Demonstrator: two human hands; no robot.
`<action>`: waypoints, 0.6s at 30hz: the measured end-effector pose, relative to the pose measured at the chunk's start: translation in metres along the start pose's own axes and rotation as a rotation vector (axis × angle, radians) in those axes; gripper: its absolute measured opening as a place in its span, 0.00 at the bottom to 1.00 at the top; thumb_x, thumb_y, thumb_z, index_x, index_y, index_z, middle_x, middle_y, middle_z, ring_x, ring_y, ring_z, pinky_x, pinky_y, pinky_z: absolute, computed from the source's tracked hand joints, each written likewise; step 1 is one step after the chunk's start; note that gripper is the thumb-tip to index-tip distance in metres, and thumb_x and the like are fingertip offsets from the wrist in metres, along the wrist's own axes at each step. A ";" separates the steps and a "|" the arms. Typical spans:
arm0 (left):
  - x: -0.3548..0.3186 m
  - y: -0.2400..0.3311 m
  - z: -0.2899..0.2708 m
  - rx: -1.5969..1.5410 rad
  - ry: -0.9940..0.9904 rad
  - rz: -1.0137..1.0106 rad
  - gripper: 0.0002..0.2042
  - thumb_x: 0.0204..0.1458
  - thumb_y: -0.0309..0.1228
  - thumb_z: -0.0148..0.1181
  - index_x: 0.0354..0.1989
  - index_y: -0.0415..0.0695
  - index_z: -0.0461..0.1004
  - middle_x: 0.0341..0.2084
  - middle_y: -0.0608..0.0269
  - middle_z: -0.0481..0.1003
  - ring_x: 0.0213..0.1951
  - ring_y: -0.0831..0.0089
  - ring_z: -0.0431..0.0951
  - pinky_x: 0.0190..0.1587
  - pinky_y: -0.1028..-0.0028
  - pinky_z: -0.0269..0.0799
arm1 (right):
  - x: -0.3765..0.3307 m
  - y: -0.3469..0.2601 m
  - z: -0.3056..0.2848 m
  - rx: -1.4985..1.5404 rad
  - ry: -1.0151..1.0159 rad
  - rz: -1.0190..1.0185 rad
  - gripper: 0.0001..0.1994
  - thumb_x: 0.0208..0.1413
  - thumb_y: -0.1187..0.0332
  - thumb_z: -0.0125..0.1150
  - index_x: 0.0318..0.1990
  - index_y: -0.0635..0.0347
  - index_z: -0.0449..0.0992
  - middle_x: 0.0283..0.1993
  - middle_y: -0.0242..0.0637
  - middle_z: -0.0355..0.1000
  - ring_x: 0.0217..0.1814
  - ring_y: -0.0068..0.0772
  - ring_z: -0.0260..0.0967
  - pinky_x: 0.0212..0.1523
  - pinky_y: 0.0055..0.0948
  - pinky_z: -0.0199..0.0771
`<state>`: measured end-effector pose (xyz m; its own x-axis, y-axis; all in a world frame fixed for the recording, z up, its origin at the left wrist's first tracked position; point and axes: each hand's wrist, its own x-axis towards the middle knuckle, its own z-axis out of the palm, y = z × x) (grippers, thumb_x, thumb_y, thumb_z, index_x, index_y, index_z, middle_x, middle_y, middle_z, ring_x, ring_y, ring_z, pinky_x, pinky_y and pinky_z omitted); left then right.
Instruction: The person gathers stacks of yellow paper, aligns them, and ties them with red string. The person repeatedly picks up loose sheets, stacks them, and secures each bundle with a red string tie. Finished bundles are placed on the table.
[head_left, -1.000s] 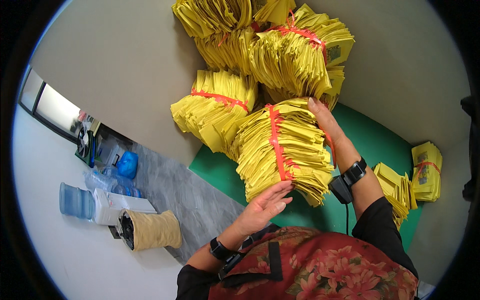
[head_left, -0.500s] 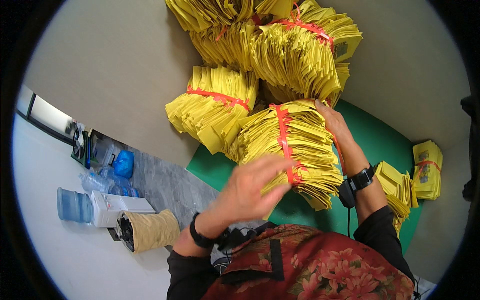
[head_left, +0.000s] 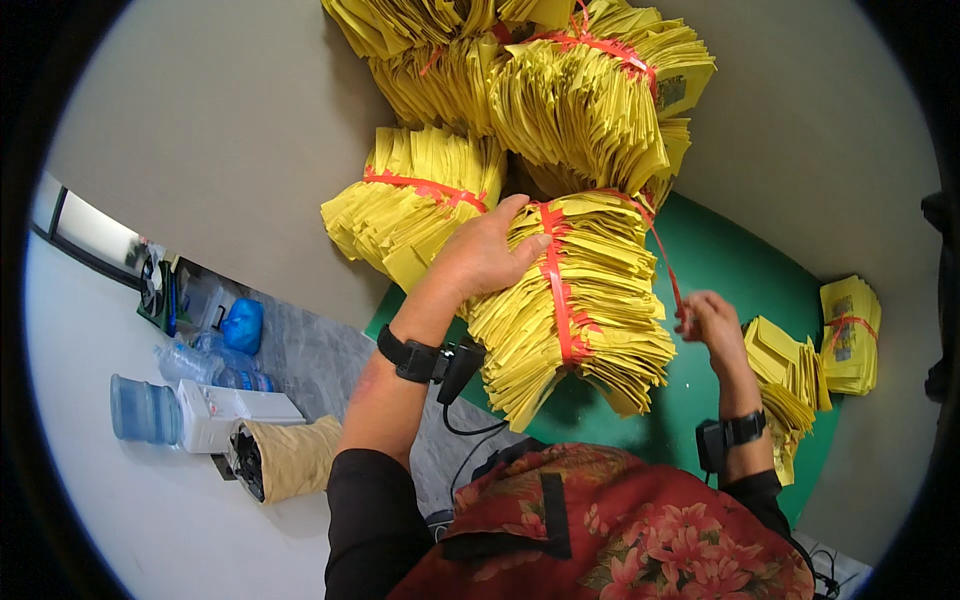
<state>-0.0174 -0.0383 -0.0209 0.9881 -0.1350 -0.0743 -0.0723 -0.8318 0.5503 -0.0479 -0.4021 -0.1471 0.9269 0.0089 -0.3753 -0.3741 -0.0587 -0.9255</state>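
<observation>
Several tied bundles sit up top; one is in work. Left to right from my feed:

Far left on the floor: water dispenser, blue jug, plastic bottles, out of play.

Left bundle of yellow envelopes is strapped with red band, looks done. The big heap behind it is strapped as well.

Left hand lies flat on top of the centre bundle, fingers spread and curled over its upper edge, pressing it down onto the green mat. Red strap already runs around the bundle's middle.

Right hand sits just right of the bundle, fingers pinched shut on the strap's loose tail, which rises taut to the bundle's top corner.

My read: wrap is on, tie-off not finished. Far right, smaller stacks; one shows a red band, the other I can't tell.
</observation>
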 end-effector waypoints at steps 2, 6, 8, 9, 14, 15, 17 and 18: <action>-0.001 0.000 -0.001 -0.005 -0.003 -0.020 0.36 0.58 0.54 0.61 0.70 0.45 0.62 0.59 0.38 0.72 0.61 0.45 0.72 0.63 0.59 0.68 | -0.026 0.015 -0.013 -0.119 -0.017 0.112 0.08 0.62 0.67 0.57 0.35 0.62 0.76 0.29 0.36 0.76 0.27 0.27 0.74 0.28 0.27 0.74; 0.001 -0.002 0.001 0.036 0.038 0.019 0.36 0.56 0.52 0.59 0.69 0.44 0.62 0.54 0.36 0.75 0.57 0.43 0.75 0.60 0.56 0.70 | -0.086 0.020 -0.014 -0.406 -0.531 0.268 0.12 0.64 0.66 0.56 0.36 0.65 0.81 0.30 0.36 0.79 0.30 0.27 0.76 0.33 0.27 0.76; 0.005 -0.002 0.003 0.032 0.032 -0.013 0.35 0.57 0.52 0.56 0.70 0.46 0.62 0.54 0.36 0.75 0.58 0.43 0.74 0.61 0.57 0.69 | -0.104 0.017 0.004 -0.387 -0.848 0.319 0.16 0.66 0.59 0.58 0.43 0.66 0.82 0.37 0.38 0.80 0.39 0.26 0.77 0.39 0.27 0.78; 0.007 -0.002 0.003 0.038 0.031 -0.017 0.35 0.57 0.53 0.56 0.70 0.46 0.62 0.55 0.36 0.74 0.58 0.43 0.74 0.61 0.57 0.69 | -0.109 0.018 0.021 -0.460 -0.928 0.177 0.20 0.67 0.55 0.57 0.49 0.65 0.79 0.42 0.39 0.79 0.44 0.26 0.76 0.41 0.27 0.77; 0.014 -0.006 0.002 -0.018 -0.035 -0.072 0.35 0.57 0.55 0.55 0.68 0.46 0.66 0.56 0.38 0.74 0.60 0.46 0.74 0.63 0.60 0.68 | -0.107 0.018 0.078 -0.193 -0.949 0.026 0.32 0.69 0.46 0.52 0.68 0.64 0.61 0.57 0.42 0.72 0.55 0.31 0.72 0.45 0.31 0.78; 0.012 -0.008 0.002 -0.048 -0.022 -0.067 0.34 0.57 0.55 0.56 0.67 0.45 0.67 0.56 0.38 0.75 0.59 0.46 0.74 0.62 0.62 0.68 | -0.103 0.018 0.086 -0.058 -0.853 0.108 0.34 0.69 0.45 0.51 0.70 0.64 0.59 0.58 0.42 0.71 0.55 0.34 0.72 0.45 0.32 0.78; 0.007 -0.013 0.001 -0.068 -0.006 -0.026 0.34 0.57 0.54 0.57 0.66 0.45 0.67 0.55 0.38 0.75 0.58 0.46 0.75 0.61 0.62 0.69 | -0.100 0.017 0.096 0.132 -0.676 0.095 0.35 0.69 0.44 0.50 0.69 0.66 0.58 0.61 0.46 0.68 0.57 0.39 0.72 0.46 0.34 0.79; 0.004 -0.015 0.000 -0.077 0.006 -0.008 0.33 0.57 0.54 0.58 0.66 0.45 0.68 0.54 0.38 0.76 0.58 0.46 0.75 0.61 0.62 0.70 | -0.099 0.016 0.098 0.117 -0.640 0.079 0.34 0.70 0.45 0.49 0.69 0.66 0.58 0.62 0.46 0.67 0.58 0.39 0.72 0.47 0.35 0.79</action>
<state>-0.0124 -0.0265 -0.0294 0.9894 -0.1248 -0.0745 -0.0534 -0.7891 0.6120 -0.1486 -0.3057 -0.1293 0.7093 0.6031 -0.3649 -0.4743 0.0252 -0.8800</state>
